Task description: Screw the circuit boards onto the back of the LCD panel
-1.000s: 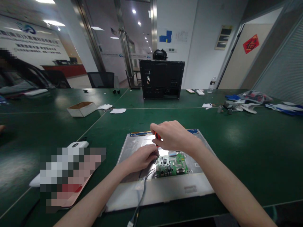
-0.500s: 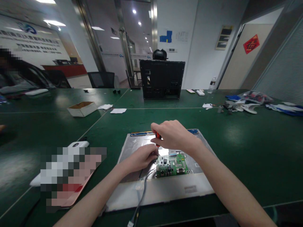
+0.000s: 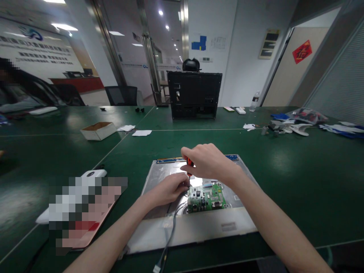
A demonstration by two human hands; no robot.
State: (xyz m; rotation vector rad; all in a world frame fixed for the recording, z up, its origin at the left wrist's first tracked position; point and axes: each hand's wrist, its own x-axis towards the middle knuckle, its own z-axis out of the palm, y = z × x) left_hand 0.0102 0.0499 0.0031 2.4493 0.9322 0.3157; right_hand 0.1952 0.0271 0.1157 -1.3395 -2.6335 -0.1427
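Note:
My right hand is wrapped round the red and black handle of a screwdriver, held upright with its shaft pointing down. The tip meets the upper left corner of a green circuit board. Right by that tip, my left hand has its fingers curled and pressed together; what they pinch, if anything, is hidden. The board lies on the metal back of a flat display panel. A grey cable runs from the board's left side over the panel's near edge, ending in a white connector.
Left of the panel lie a white device and a pink, partly blurred-out item. Farther off are an open box, a black monitor housing, a bottle and loose parts. Someone sits at far left.
Both hands and the screwdriver stay almost in place. The whole view has shifted very slightly.

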